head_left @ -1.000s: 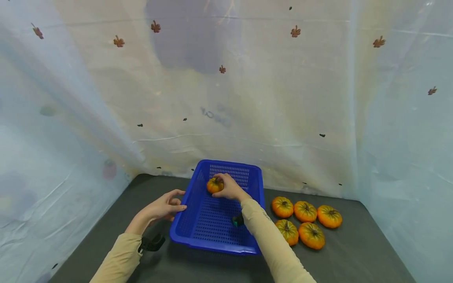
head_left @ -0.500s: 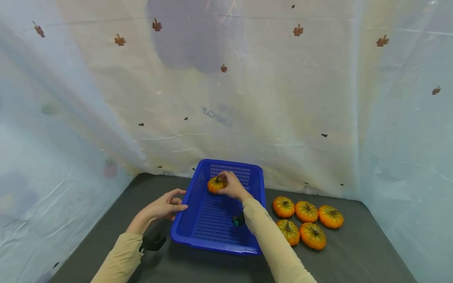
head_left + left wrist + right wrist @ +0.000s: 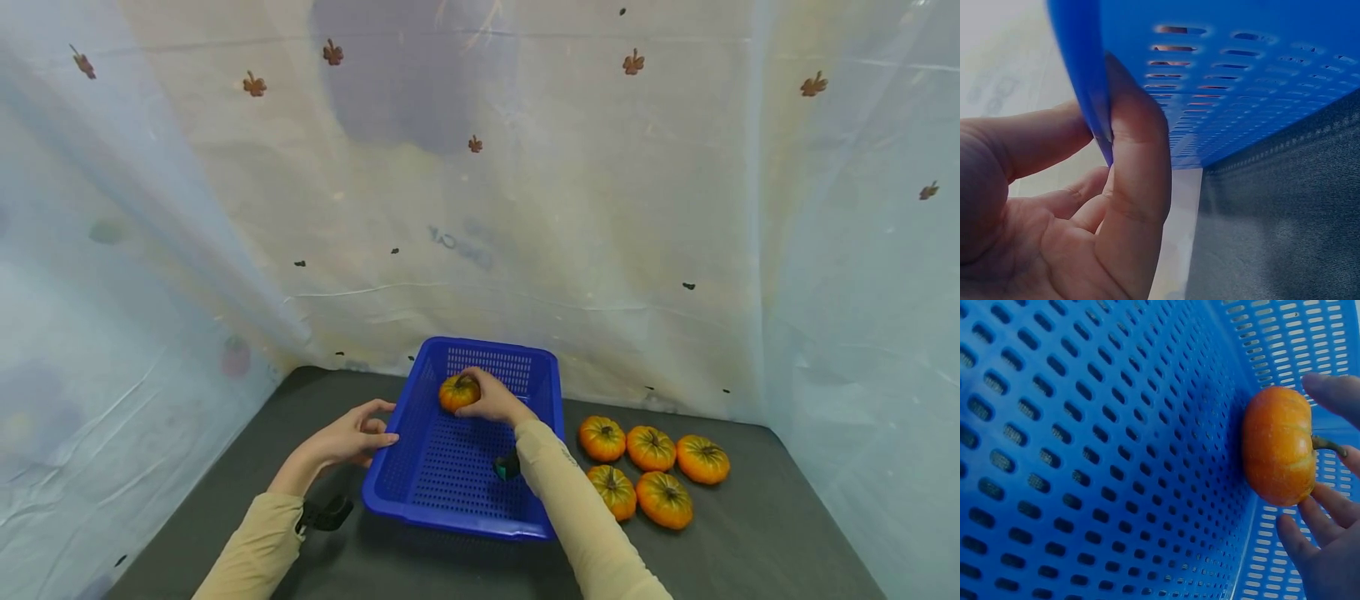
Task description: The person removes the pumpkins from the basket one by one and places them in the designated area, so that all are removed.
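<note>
My left hand (image 3: 348,437) pinches the left rim of a blue plastic basket (image 3: 420,475); in the left wrist view the thumb lies on one side of the rim (image 3: 1082,69) and the index finger on the other. Inside the basket, near its far left corner, a small orange pumpkin (image 3: 458,395) sits on the perforated floor, its stem facing up. My right hand (image 3: 491,400) is around the pumpkin's right side. In the right wrist view the fingers are spread loosely, with the thumb a little apart from the pumpkin (image 3: 1279,447) and a fingertip at its edge.
Several more orange pumpkins (image 3: 651,449) stand in two rows on the dark table (image 3: 750,533), right of the basket. One is partly behind the right sleeve (image 3: 577,508). A pale plastic sheet (image 3: 525,208) with leaf prints surrounds the table at the back and sides.
The right hand has eased slightly back from the pumpkin, showing more of it. The pumpkin stays in the basket's far left corner, and the left hand keeps its hold on the rim.
</note>
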Demonstrator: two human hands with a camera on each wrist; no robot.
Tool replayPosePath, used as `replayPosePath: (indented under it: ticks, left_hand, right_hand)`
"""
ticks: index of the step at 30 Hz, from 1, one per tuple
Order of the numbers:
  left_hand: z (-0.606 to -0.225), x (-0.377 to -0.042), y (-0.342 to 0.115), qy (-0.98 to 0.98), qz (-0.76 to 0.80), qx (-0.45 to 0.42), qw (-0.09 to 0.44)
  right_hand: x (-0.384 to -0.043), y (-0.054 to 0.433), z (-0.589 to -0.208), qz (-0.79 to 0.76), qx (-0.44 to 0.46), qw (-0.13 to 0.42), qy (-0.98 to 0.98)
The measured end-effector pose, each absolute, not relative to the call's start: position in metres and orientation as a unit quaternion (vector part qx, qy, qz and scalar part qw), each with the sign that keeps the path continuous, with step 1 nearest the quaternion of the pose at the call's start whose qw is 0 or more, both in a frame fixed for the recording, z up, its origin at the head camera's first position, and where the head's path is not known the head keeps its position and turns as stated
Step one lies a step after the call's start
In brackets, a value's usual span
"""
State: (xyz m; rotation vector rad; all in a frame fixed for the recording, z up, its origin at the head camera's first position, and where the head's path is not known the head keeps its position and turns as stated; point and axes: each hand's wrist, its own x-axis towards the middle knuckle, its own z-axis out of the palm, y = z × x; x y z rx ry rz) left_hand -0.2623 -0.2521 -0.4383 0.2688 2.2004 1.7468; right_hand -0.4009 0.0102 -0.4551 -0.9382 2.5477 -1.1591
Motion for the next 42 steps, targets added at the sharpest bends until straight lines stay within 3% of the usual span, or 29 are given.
replayPosePath:
  ticks: [14,42]
  left_hand:
    - [-0.435,-0.261,-0.252,0.759,0.621,0.102,0.167]
    - [-0.436,-0.262,-0.252,0.761,0.620,0.101,0.164]
  right_hand:
    - [-0.397,0.007,-0.454,-0.365,-0.372,0.133,0.843]
    - [-0.390,0.002,-0.457,-0.326,-0.361,0.172,0.857]
